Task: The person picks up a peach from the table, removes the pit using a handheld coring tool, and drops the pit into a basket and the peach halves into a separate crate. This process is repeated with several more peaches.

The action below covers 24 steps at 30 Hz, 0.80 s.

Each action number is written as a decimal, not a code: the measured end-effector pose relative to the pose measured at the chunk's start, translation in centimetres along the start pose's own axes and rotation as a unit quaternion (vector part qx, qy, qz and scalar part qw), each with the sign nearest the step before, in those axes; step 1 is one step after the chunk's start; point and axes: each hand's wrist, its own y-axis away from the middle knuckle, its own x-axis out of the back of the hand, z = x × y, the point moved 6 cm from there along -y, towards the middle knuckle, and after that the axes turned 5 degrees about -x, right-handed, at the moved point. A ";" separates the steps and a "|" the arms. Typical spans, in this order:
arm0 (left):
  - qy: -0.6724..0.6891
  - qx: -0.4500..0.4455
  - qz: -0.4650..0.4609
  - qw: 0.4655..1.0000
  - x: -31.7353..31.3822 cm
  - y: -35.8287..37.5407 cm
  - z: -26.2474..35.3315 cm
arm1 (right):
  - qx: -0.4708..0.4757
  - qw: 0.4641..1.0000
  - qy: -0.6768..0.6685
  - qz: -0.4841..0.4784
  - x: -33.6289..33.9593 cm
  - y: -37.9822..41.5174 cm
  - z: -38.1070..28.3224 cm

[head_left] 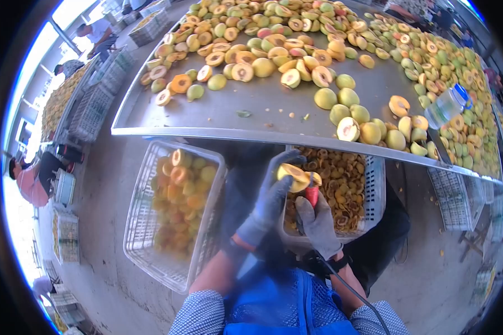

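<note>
Gloved in grey, my left hand (271, 192) is closed around a halved yellow peach (292, 176), its cut face turned partly toward me. My right hand (319, 223), in a pale glove, grips a red-handled tool (312, 195) with a black cord. The tool's tip meets the peach and a small orange piece (317, 178) beside it, so its exact shape is hidden. Both hands are over a white crate (377, 190) holding brown and orange pit scraps (341, 192). At left, another white crate (129, 223) contains peach halves (181, 195).
A metal table (207, 114) with a raised rim spans the front, heaped with halved peaches (262, 67). On its right side are a water bottle (447, 106) and a knife (439, 146). People (98, 33) and stacked crates (89, 106) are at the left.
</note>
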 end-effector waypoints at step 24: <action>-0.047 0.066 0.120 0.989 2.9 0.2 -3.3 | 0.018 0.996 0.083 -0.033 1.6 -1.4 2.1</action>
